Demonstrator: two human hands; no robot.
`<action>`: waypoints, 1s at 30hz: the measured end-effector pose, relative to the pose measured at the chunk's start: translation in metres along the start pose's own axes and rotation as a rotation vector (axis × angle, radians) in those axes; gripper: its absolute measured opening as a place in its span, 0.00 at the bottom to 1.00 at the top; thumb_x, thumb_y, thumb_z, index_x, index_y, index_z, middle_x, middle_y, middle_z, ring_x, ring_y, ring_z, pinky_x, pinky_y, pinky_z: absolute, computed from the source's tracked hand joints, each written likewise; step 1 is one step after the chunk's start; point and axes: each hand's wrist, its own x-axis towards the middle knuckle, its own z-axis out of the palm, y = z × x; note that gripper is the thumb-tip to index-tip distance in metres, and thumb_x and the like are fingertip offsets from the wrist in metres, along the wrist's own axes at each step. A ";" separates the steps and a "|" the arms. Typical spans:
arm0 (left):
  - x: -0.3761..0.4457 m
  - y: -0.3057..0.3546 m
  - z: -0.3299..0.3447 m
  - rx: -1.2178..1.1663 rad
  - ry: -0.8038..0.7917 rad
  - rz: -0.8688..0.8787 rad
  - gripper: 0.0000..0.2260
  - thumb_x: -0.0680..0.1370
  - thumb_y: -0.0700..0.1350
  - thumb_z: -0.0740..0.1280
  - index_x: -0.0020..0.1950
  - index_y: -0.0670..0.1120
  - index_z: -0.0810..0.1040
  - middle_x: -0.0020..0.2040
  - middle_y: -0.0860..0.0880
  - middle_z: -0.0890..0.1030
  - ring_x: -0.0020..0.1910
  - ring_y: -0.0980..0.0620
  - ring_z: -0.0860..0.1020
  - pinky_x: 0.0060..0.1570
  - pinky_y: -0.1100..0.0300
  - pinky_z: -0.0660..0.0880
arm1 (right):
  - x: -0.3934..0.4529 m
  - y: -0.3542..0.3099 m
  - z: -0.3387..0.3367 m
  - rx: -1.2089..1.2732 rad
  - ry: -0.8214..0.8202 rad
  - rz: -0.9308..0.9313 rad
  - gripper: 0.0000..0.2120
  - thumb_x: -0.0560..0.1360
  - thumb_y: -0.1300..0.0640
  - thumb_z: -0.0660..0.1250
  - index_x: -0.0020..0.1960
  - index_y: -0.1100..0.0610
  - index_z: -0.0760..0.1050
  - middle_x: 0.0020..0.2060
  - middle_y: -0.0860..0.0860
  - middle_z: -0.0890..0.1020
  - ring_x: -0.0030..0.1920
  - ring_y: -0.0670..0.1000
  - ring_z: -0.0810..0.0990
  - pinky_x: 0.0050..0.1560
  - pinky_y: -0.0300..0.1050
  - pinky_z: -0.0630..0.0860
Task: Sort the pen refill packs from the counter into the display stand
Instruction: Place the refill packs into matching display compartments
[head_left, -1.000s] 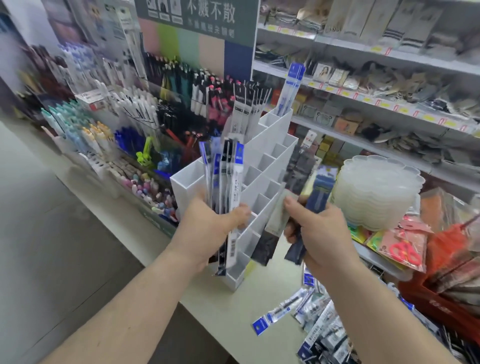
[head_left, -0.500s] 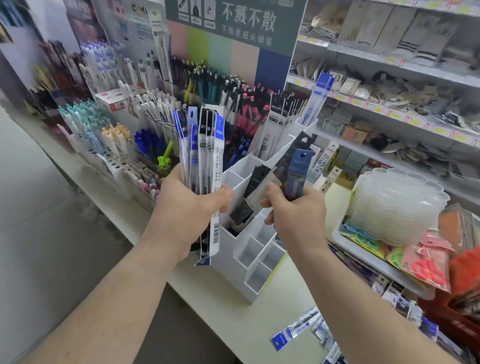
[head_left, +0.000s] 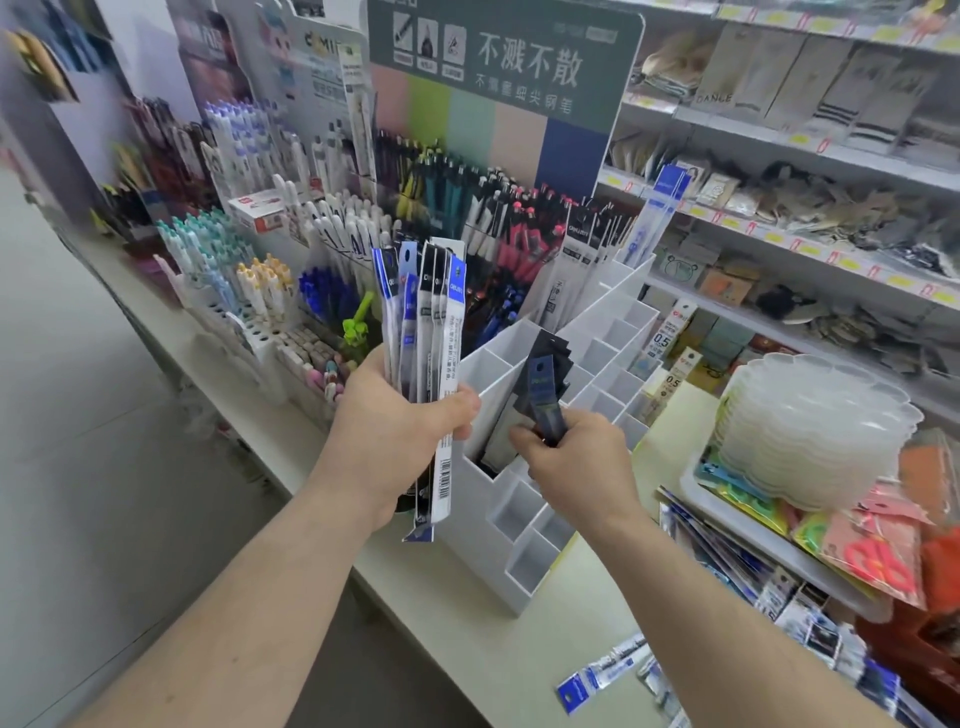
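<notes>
A white stepped display stand (head_left: 613, 358) with many square compartments sits on the counter. My left hand (head_left: 400, 436) grips a fanned bundle of refill packs (head_left: 423, 332), held upright just left of the stand. My right hand (head_left: 571, 457) pinches dark blue and black refill packs (head_left: 545, 384), whose lower ends reach down into a front left compartment. White refill packs (head_left: 582, 260) and one blue-topped pack (head_left: 660, 208) stand in the rear compartments. More loose refill packs (head_left: 602, 675) lie on the counter at lower right.
Racks of pens (head_left: 332, 249) fill the counter to the left and behind the stand. A stack of clear plastic trays (head_left: 810, 431) stands to the right, with packaged goods (head_left: 872, 551) beneath. Shelves (head_left: 800, 249) of merchandise run along the back right.
My right hand has moved down with the dark packs, lowering them into a front compartment of the stand. The view has tilted up and closer; my left hand keeps its bundle.
</notes>
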 end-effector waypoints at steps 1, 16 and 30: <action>-0.001 0.000 0.000 0.008 -0.004 0.004 0.08 0.72 0.34 0.73 0.48 0.40 0.78 0.34 0.46 0.81 0.32 0.50 0.80 0.36 0.59 0.76 | -0.002 0.000 -0.003 0.021 -0.011 0.014 0.18 0.73 0.51 0.71 0.34 0.62 0.69 0.26 0.58 0.75 0.30 0.57 0.72 0.35 0.52 0.76; 0.000 0.004 -0.001 -0.032 0.052 -0.011 0.10 0.66 0.40 0.75 0.44 0.46 0.79 0.35 0.42 0.82 0.34 0.48 0.79 0.42 0.51 0.79 | 0.001 -0.080 -0.063 0.739 0.104 -0.090 0.12 0.82 0.62 0.61 0.40 0.57 0.73 0.25 0.45 0.73 0.23 0.40 0.70 0.26 0.32 0.68; 0.005 0.005 -0.009 0.005 0.121 -0.027 0.08 0.72 0.34 0.74 0.48 0.44 0.80 0.39 0.45 0.83 0.39 0.45 0.83 0.48 0.46 0.82 | 0.041 -0.079 -0.031 0.081 0.003 -0.183 0.15 0.72 0.46 0.72 0.30 0.52 0.78 0.23 0.40 0.73 0.36 0.51 0.72 0.42 0.49 0.71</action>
